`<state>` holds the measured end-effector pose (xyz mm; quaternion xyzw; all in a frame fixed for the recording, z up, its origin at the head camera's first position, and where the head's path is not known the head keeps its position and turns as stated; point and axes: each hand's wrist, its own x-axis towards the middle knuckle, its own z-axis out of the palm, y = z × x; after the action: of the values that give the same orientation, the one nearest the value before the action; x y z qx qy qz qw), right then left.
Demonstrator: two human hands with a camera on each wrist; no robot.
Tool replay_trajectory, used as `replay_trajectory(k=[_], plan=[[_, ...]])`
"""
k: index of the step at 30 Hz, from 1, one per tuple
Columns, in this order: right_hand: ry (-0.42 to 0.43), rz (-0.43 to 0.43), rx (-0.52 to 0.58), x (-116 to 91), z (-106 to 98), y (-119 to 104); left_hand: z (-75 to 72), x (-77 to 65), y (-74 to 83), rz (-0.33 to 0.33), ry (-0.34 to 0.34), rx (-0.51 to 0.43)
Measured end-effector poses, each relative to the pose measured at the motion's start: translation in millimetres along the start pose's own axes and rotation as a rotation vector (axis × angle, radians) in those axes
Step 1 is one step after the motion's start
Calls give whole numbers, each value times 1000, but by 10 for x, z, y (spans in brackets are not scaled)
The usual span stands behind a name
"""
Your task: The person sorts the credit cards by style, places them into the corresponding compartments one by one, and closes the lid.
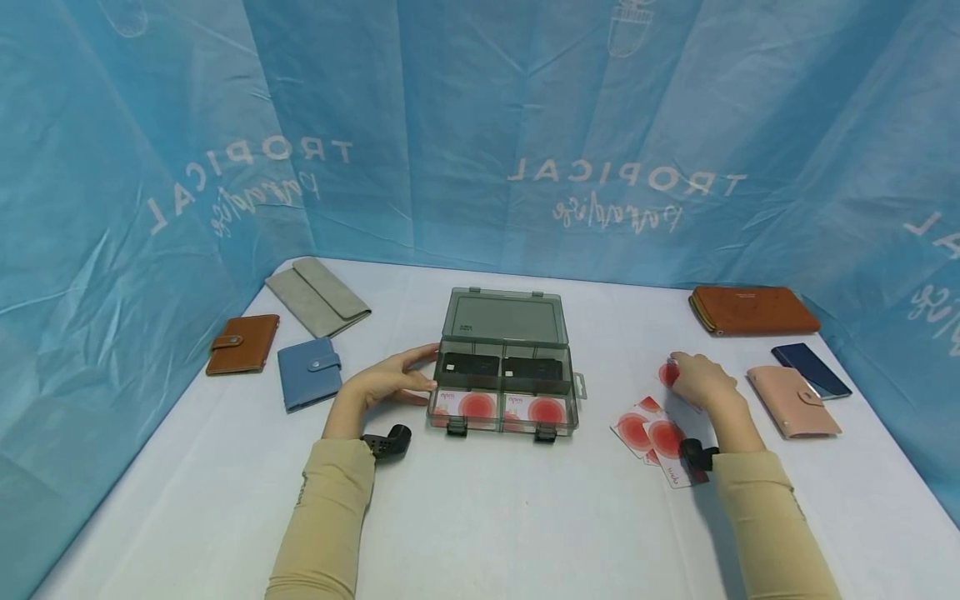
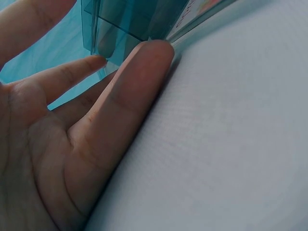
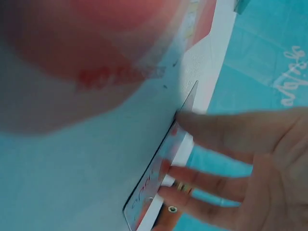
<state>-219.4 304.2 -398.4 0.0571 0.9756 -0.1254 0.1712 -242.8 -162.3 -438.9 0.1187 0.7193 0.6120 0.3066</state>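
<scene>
1. card (image 1: 666, 375), red and white, lies right of centre in the head view, at the fingertips of the right hand (image 1: 708, 385).
2. right hand: thumb and fingers stand slightly apart, tips touching the card in the right wrist view. whether they grip it, cannot tell.
3. handling: the card is judged light, thin and fairly stiff, bending if pressed hard. its face mirrors the fingertips, so it is probably slippery.
4. point of hold: two opposite edges, thumb against one and fingers against the other. it appears nearly flat on the white tablecloth (image 1: 480, 517), so little edge is on offer; tipping one edge up should help.
5. loose cards (image 1: 667, 437): overlapping below the right hand, toward the lower right of the frame. judged liable to slide if brushed.
6. left hand (image 1: 386, 379): fingers and thumb spread wide, touching the left side of the plastic case (image 1: 501, 427) at centre frame, curled round nothing.
7. plastic case: see-through, lid (image 1: 506, 318) raised toward the top of the frame. two lower compartments bear red-and-white cards; the two upper ones, dark flat items (image 1: 471, 365). judged light and rigid, hinge the weak part; best steadied by its side walls.
</scene>
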Motion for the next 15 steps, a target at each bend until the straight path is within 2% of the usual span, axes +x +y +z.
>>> replay_trajectory(k=[7,15], plan=[[-8,-107,-15,57,-8,-91,11,-10,8,-9,4,-3],[92,-260,5,134,44,-188,8,-9,6,-7,-2,4]])
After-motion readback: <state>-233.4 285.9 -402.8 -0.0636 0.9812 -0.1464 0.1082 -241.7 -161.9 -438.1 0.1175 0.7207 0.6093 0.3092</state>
